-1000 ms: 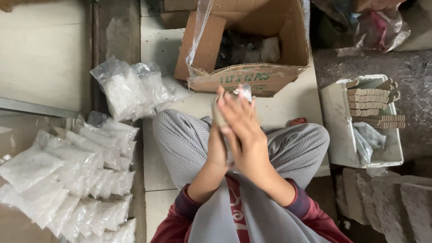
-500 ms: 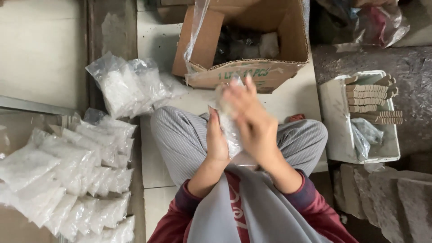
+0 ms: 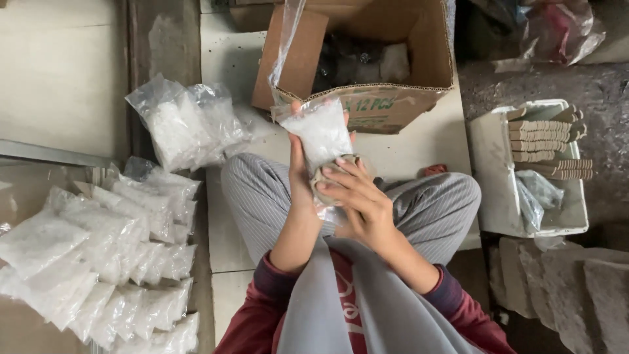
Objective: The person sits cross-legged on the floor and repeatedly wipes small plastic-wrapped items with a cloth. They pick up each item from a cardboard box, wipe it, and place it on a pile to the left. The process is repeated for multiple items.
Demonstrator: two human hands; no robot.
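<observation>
— What did the hands have?
— I saw the left hand [image 3: 300, 172] gripping a clear bag of white bits [image 3: 321, 134], held up over the lap, just before the cardboard box [image 3: 386, 105]. Right hand [image 3: 357, 193] clenched a grey roll [image 3: 327, 177] at the bag's btm.

Cardboard box [image 3: 367, 98] cut off at the top edge, its dark contents unclear; stacked packets [image 3: 98, 262] run past the bottom-left.

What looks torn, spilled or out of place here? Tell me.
Nothing is spilled. The cardboard box lies tipped on its side, one flap bent outward and clear plastic hanging from its top edge. The left hand and right hand hold an intact bag of white pieces.
</observation>
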